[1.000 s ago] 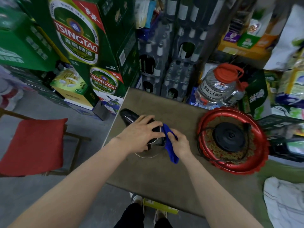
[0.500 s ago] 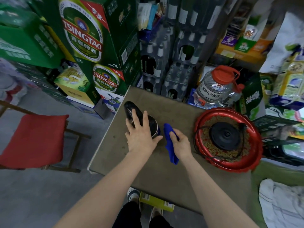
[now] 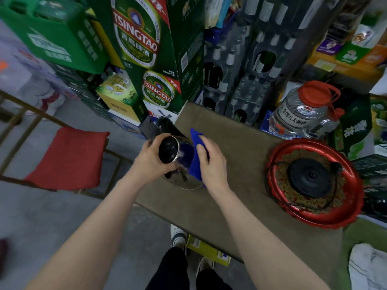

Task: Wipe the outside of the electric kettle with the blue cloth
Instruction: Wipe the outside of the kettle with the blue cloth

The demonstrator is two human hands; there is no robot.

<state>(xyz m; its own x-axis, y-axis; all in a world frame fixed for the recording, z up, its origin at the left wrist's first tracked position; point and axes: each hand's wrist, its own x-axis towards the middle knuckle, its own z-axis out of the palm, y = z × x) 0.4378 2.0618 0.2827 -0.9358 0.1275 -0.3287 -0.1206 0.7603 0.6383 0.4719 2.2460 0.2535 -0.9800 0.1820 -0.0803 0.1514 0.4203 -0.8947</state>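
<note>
The steel electric kettle with a black lid and black handle stands near the left edge of the brown table. My left hand grips its top from the left, fingers curled round the lid rim. My right hand holds the blue cloth and presses it against the kettle's right side. The cloth's upper end sticks up above my fingers. Part of the kettle's body is hidden behind both hands.
A red round tray with the kettle's black base and cord sits on the table's right. A large clear jug with a red cap stands behind it. Beer cartons and bottle crates crowd the back. A red-cushioned chair stands left.
My left hand has shifted from lying on top of the lid to gripping the kettle's top from the left. The right hand with the cloth has moved up against the kettle's side.
</note>
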